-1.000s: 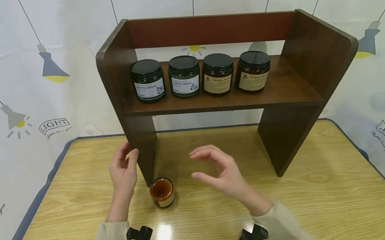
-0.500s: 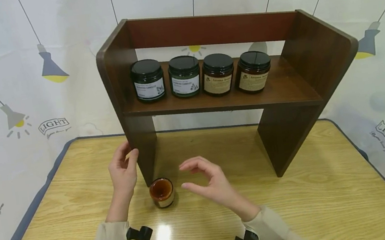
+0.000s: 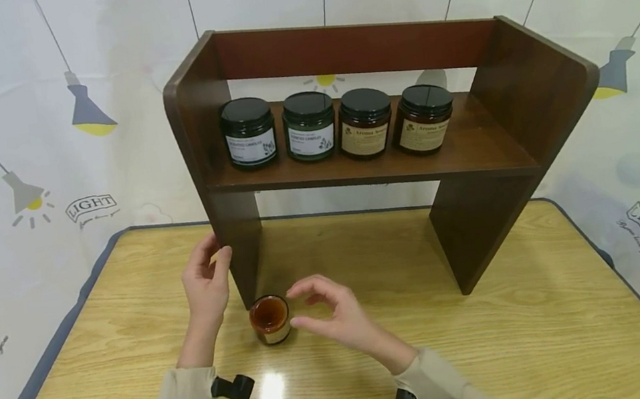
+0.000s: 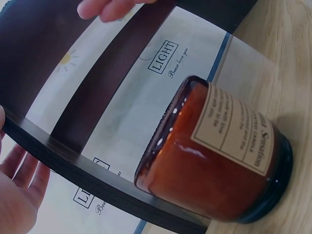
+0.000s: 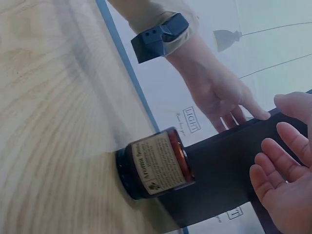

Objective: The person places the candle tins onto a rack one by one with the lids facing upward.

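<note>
An amber glass candle jar (image 3: 271,327) with a cream label stands upside down on the table by the front foot of the shelf's left panel. Its dark lid (image 4: 273,192) is against the wood in the left wrist view. My right hand (image 3: 335,315) is just right of the jar, thumb and fingers apart and curved, holding nothing. In the right wrist view, its fingers (image 5: 280,168) are clear of the jar. My left hand (image 3: 206,285) is at the left panel (image 3: 235,244), thumb near the front edge and fingers on the outer side; whether it presses is unclear.
The dark brown wooden shelf (image 3: 365,176) stands on the table (image 3: 498,351). On its board are two dark jars with white labels (image 3: 252,148) at left and two amber jars with cream labels (image 3: 363,138) beside them. A printed cloth (image 3: 33,278) surrounds the table.
My right hand has moved left, closing most of the gap to the candle jar. My left hand and the jars have stayed in place.
</note>
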Demonstrator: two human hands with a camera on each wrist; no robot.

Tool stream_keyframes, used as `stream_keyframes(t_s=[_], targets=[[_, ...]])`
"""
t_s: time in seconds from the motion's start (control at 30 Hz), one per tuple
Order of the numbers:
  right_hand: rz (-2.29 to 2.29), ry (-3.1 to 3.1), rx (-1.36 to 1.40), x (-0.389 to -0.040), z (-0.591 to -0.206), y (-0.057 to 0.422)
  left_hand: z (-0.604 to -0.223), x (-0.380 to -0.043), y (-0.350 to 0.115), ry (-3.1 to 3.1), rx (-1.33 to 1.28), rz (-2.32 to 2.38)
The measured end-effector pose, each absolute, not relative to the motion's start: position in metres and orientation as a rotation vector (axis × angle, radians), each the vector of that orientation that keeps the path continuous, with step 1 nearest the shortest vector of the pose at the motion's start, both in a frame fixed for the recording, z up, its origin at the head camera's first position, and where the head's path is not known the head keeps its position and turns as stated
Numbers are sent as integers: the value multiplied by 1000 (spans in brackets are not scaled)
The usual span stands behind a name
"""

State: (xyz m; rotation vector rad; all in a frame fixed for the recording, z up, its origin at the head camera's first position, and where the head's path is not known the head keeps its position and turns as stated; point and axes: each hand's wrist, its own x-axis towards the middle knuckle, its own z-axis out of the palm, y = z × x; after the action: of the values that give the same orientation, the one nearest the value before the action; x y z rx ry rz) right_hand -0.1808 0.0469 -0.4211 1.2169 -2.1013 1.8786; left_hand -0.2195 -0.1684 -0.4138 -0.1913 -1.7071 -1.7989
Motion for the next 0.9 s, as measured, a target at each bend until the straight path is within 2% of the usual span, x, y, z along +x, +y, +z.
stream_keyframes(t_s=[0.63, 0.9], targets=[[1840, -2281, 1128, -187, -443, 29, -417, -223, -169, -1680, -224, -1812], [1804, -2343, 1074, -175, -423, 22, -418, -222, -170, -1675, -222, -1804]])
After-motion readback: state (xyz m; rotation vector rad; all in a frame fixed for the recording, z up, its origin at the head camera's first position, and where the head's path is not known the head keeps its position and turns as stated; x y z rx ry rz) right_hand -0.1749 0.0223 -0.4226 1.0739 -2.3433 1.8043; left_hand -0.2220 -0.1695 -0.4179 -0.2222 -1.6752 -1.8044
